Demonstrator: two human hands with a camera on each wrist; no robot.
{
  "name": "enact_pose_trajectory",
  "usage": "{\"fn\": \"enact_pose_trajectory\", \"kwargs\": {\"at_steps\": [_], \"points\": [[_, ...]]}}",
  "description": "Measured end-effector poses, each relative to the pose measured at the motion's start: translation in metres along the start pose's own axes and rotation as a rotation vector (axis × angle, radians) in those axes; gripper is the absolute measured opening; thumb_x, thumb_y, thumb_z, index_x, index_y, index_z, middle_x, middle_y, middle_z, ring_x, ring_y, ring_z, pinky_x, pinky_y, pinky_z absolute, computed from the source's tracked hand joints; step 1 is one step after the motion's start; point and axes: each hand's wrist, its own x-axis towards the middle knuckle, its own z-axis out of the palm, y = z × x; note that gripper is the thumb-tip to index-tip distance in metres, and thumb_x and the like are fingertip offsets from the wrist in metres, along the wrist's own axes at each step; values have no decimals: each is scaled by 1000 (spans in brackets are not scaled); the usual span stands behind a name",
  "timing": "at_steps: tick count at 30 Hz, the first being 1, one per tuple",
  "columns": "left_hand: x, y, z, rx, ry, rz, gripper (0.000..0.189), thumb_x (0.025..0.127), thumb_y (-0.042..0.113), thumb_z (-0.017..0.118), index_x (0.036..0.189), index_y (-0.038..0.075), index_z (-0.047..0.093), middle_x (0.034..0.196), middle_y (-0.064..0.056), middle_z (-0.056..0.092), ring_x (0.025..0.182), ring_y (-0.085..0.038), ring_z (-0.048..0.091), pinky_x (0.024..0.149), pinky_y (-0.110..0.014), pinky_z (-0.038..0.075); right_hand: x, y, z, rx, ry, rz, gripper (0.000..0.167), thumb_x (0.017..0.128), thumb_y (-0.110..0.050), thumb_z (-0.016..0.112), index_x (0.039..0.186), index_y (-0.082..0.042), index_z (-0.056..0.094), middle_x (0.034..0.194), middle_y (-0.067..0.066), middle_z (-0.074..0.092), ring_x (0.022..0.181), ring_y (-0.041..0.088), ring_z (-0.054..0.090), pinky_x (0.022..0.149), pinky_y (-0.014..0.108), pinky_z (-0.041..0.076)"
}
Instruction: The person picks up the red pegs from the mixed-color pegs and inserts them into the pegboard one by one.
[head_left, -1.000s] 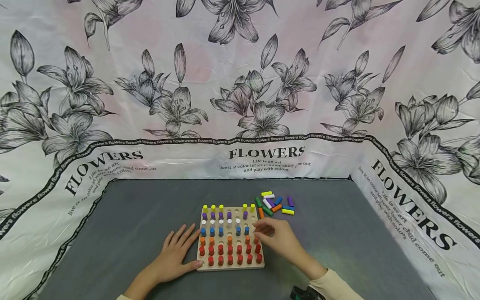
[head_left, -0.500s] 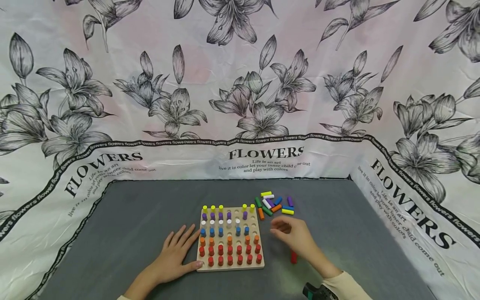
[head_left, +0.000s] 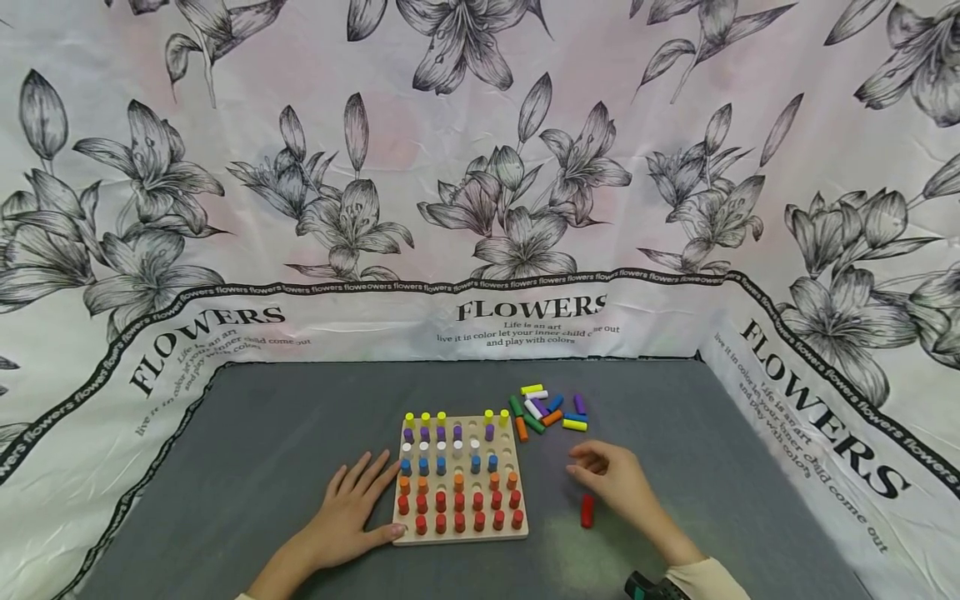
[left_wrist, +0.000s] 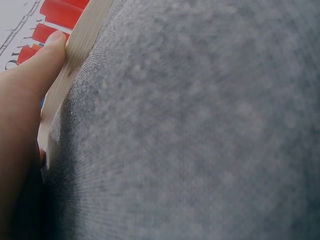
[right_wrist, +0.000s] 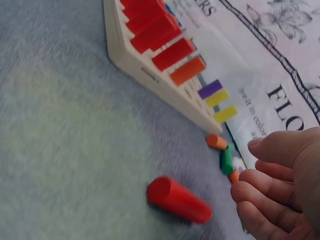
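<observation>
A wooden pegboard (head_left: 461,540) stands on the grey table with upright pegs in rows of yellow, purple, white, blue, orange and red; several holes are bare. My left hand (head_left: 348,512) lies with fingers spread along its left side, the thumb touching the front left corner. In the left wrist view the thumb (left_wrist: 42,65) rests at the board's wooden edge (left_wrist: 75,55). To the right of the board, my right hand (head_left: 615,479) hovers with loosely bent fingers and nothing between them. Just below it, a red peg (head_left: 587,511) lies on the table, also seen in the right wrist view (right_wrist: 179,200).
Behind the right hand lies a loose pile of pegs, among them a green peg (head_left: 534,423), an orange peg (head_left: 521,429) and a yellow peg (head_left: 574,426). A flower-printed cloth (head_left: 360,325) walls the table at the back and sides.
My right hand has moved right, away from the board's right edge, past the lying red peg, which has come into full view. The left hand has stayed in place.
</observation>
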Motion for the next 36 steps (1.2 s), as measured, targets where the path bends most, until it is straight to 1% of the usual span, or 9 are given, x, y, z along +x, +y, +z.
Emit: {"fn": "enact_pose_trajectory", "kwargs": {"at_steps": [6,10,14,17,20,24,29,32,36], "points": [[0,-1,1,0,-7,-9,84,90,62,59,158,26,26,165,-10,25,151,-44,21,113,-71,13,-5,13,-2,1,-15,24,19,82,-16,80,98,-8,74,78,-1,70,64,1,59,60,20,50],[0,-1,2,-7,-22,-25,85,90,63,59,159,28,24,166,-8,23,152,-42,19,114,-70,11,-10,20,-2,-14,-23,61,24,80,-24,83,97,-10,74,75,-3,67,63,2,58,59,20,49],[0,0,1,-9,-21,-20,85,90,63,59,159,27,25,166,-9,24,152,-43,19,114,-71,11,-15,25,-2,-21,-55,118,31,76,-33,85,97,-13,73,73,-4,64,62,5,55,57,21,46],[0,1,0,-7,-21,-15,84,90,62,59,158,26,26,165,-10,25,151,-44,20,113,-72,12,-18,28,-1,-17,-82,138,33,75,-36,86,96,-14,73,72,-3,62,60,7,53,54,22,45],[0,2,-1,-6,-32,-20,84,91,63,58,159,26,26,166,-10,24,152,-44,20,113,-72,12,-21,29,0,-16,-91,141,35,74,-37,86,96,-15,72,71,-3,61,59,7,52,54,22,44],[0,1,0,-5,-31,-21,84,90,63,58,159,27,25,166,-10,24,152,-44,19,114,-72,12,-25,28,-1,-14,-77,145,37,73,-38,86,95,-13,71,70,-2,60,59,6,51,54,22,44],[0,1,1,-9,-22,-15,84,90,62,58,159,28,25,166,-9,23,152,-44,20,113,-71,12,-30,29,-3,-36,-68,132,36,72,-39,87,90,-13,69,65,-3,58,56,5,48,53,21,42],[0,1,1,-13,-20,-17,84,90,62,59,158,27,26,166,-9,23,152,-44,20,113,-71,12,-32,30,-4,-39,-97,124,36,72,-40,87,88,-14,68,62,-4,57,52,5,47,51,21,42],[0,0,1,-13,-26,-28,84,90,62,59,158,26,26,166,-10,23,152,-44,19,114,-71,11,-32,30,-4,-20,-127,110,37,72,-39,87,91,-14,67,65,-4,60,54,5,51,52,21,44]]}}
